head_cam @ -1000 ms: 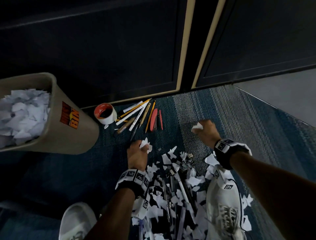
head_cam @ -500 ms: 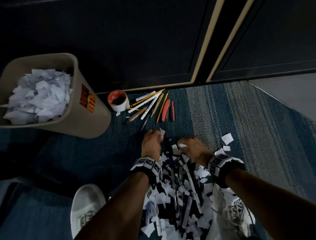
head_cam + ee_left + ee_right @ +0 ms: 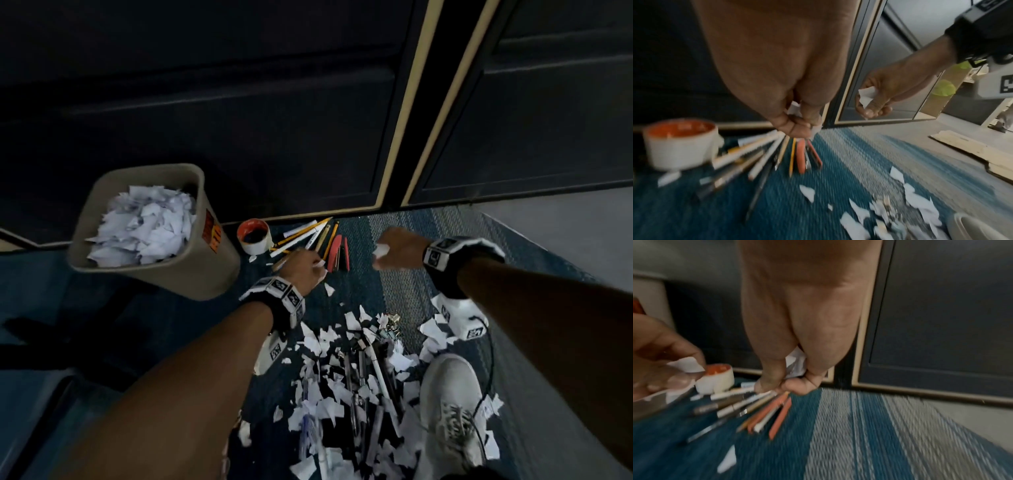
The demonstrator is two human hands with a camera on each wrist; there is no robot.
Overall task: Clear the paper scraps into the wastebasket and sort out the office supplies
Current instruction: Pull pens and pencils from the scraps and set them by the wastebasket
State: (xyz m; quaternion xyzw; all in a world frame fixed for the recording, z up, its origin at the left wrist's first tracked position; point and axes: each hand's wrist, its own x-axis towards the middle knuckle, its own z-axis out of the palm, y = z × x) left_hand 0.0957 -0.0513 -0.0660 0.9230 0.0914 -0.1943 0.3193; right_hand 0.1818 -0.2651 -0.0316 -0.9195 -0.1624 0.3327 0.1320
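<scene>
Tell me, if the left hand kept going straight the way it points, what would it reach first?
Probably the row of pens and pencils on the carpet just past the left hand, which pinches paper scraps. The tape roll lies slightly aside. Depth is unclear, so it may pass above them.

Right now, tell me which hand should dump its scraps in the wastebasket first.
Left. The left hand already grips paper scraps and sits nearer the wastebasket. The right hand also holds scraps but is farther away, beyond the pens.
</scene>
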